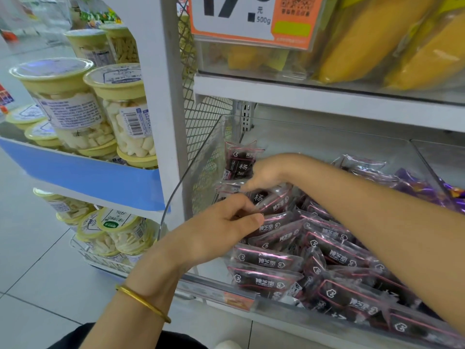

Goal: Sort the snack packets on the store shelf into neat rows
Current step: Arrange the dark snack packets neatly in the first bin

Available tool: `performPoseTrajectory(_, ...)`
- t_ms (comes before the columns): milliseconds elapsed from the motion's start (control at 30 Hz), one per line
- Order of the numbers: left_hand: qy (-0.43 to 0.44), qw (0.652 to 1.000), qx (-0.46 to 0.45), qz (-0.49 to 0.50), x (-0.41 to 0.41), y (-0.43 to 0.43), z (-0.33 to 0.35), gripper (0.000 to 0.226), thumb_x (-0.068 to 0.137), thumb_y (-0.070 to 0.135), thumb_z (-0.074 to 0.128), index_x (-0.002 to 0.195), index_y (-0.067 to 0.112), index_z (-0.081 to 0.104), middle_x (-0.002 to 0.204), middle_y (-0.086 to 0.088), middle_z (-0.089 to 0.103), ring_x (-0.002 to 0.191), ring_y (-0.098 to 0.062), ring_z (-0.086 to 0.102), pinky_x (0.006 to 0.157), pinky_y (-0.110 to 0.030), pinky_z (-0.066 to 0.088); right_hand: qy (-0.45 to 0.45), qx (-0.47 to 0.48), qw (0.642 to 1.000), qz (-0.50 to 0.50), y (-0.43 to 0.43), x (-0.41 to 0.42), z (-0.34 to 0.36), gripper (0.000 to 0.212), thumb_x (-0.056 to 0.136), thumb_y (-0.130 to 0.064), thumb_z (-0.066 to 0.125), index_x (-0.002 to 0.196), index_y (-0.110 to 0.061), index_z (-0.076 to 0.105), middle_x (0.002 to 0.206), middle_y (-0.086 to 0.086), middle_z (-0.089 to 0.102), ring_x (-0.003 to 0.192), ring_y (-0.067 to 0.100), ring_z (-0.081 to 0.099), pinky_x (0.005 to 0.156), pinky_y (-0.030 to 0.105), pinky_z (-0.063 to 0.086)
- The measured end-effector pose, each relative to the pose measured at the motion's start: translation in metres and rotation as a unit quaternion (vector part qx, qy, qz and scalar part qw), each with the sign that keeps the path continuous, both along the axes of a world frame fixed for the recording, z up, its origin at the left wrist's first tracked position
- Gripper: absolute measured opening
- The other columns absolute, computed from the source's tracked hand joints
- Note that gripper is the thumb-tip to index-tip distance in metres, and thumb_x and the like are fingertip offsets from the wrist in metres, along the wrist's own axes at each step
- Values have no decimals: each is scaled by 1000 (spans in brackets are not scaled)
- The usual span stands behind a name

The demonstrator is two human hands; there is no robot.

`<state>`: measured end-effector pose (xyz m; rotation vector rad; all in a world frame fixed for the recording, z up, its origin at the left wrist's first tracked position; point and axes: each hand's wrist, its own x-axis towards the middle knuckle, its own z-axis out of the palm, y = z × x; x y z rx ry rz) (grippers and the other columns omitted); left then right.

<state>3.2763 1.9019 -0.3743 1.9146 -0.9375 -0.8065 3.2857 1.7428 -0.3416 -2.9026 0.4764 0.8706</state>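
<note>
Several dark snack packets [289,263] with pink edging fill a clear plastic bin [201,159] on the white shelf. My left hand [214,230], a gold bangle on its wrist, reaches in from the lower left and pinches a packet near the bin's left wall. My right hand [266,175] crosses over the pile from the right, with its curled fingers on a packet [271,200] just above the left hand. One packet [239,159] stands upright at the back left corner. The fingertips of both hands are partly hidden among the packets.
A clear divider [425,162] separates purple packets [422,187] on the right. Above, a shelf holds yellow bags [364,39] and a price sign [241,16]. To the left stands a rack of yellow-lidded snack tubs [83,107]. A tiled floor lies below.
</note>
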Motion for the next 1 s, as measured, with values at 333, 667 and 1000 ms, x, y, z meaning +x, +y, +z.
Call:
performPoseTrajectory(333,4,1000,25,14,-1,-5,-1,24,93,36,50,96,13,55,88,-6,51,81,-15,48,80,-35,42,41,90,988,-115,-4,14,-19,89,87,-64,38,147,-2,15,156,16,15,141,33,20,110,44,25)
performPoseTrajectory(667,-1,998,12,60,-2,-10,-2,43,94,46,41,111,9,55,107,-15,59,94,-20,54,83,-31,42,-265,92,956,-88,-23,-1,-16,26,78,-28,74,67,-14,54,65,-4,50,67,14,50,56,25,35)
performPoseTrajectory(1000,-21,992,11,122,5,-17,-3,34,90,45,51,112,19,57,120,1,46,102,-12,50,82,-22,40,-328,75,941,44,-44,-43,-6,32,74,-32,76,63,-27,46,70,-9,50,64,11,46,55,26,33)
